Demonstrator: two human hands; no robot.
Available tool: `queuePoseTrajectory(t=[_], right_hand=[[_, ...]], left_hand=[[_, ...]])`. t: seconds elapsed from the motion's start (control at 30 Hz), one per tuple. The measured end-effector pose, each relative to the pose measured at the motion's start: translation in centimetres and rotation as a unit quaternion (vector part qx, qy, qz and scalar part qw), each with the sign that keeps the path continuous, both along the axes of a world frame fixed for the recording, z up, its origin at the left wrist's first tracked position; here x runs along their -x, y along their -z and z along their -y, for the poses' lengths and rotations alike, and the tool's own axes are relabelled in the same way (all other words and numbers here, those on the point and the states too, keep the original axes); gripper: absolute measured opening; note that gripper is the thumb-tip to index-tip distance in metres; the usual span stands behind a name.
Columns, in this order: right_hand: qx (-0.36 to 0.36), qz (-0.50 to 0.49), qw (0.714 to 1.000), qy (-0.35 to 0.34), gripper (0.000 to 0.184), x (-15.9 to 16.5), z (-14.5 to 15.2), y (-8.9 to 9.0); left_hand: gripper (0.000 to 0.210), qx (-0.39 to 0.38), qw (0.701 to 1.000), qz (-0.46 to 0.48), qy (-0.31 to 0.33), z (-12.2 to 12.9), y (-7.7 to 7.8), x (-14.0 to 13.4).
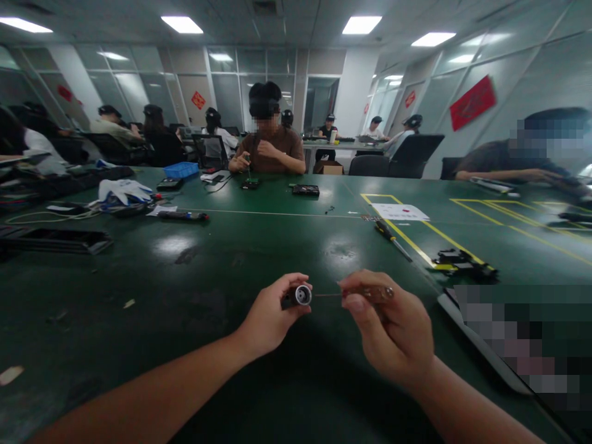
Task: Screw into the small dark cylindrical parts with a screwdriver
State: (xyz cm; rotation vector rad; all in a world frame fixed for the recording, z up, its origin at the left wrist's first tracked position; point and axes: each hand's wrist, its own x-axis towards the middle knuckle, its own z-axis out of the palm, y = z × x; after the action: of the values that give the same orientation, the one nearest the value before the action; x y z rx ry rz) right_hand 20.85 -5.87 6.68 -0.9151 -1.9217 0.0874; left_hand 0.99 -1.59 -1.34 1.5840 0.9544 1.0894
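Between the thumb and fingers of my left hand (272, 314) is a short round metal connector (302, 295), its ringed open end facing me and pin holes inside. My right hand (393, 327) is closed around the clear brownish handle of a small screwdriver (377, 293). The thin shaft points left, and its tip reaches the connector's right side; whether it touches a screw I cannot make out. Both hands are held over the green tabletop (194, 345).
A yellow-black screwdriver (391, 238) and black parts (465, 264) lie right of centre. At right is a grey-edged device (485, 351). White gloves (124, 191), a blue basket (181, 170) and a black tray (55, 239) are at left. A person (268, 142) works opposite.
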Motion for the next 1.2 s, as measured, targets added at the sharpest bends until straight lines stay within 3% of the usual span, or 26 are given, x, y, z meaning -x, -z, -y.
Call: queuePoseTrajectory(t=[0.13,0.3,0.67,0.93,1.2], right_hand=[[0.013,0.048,0.998,-0.024,0.011,0.3,-0.2,0.1],[0.022,0.07,0.996,-0.053,0.011,0.6,-0.6,0.3],[-0.003,0.103,0.982,-0.159,0.014,1.1,-0.7,0.6],[-0.004,0.095,0.986,-0.136,0.013,0.9,-0.6,0.6],[-0.002,0.104,0.986,-0.13,0.011,1.1,-0.6,0.4]], left_hand=[[0.034,-0.045,0.998,-0.036,-0.018,0.1,-0.6,0.8],[0.035,-0.105,0.992,-0.052,-0.038,0.0,-1.1,1.5],[0.035,-0.099,0.994,-0.016,-0.032,-0.2,-0.1,1.6],[0.032,-0.135,0.988,-0.067,-0.03,-0.2,-0.6,1.6],[0.037,-0.09,0.996,-0.01,-0.015,-0.3,0.2,1.6]])
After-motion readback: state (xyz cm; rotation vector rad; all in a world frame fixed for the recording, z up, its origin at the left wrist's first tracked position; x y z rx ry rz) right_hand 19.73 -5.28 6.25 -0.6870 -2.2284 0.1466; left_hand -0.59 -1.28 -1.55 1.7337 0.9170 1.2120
